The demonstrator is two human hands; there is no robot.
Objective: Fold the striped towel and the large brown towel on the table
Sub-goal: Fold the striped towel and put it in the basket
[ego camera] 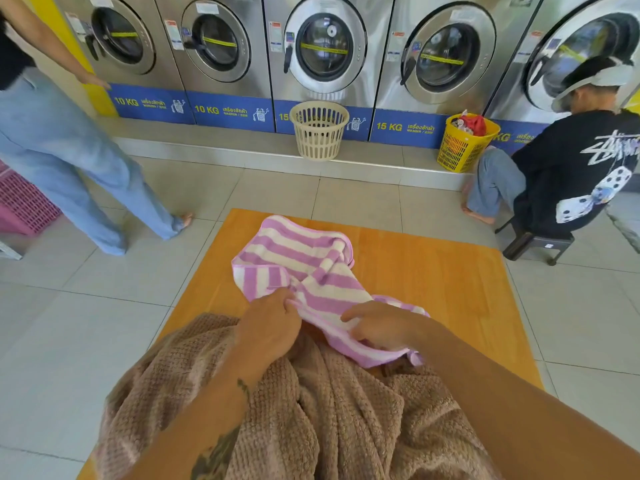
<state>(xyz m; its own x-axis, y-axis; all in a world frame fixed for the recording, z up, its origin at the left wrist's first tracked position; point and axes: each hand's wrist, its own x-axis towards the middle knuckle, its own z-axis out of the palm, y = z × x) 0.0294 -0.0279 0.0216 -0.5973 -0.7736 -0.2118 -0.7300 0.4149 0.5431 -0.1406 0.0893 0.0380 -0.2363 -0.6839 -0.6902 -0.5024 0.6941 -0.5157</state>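
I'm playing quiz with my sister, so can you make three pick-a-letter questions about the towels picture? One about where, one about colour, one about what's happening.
1. Where does the brown towel lie?
A. On the near end of the table
B. In the cream basket
C. On the floor

2. What colours are the striped towel?
A. Blue and green
B. Pink and white
C. Red and black

3. What are the hands doing?
A. Resting empty
B. Opening a washer
C. Gripping the striped towel

Answers:
1 A, it is bunched on the table nearest the camera.
2 B, its stripes are pink and white.
3 C, the left hand and right hand both pinch its edge.
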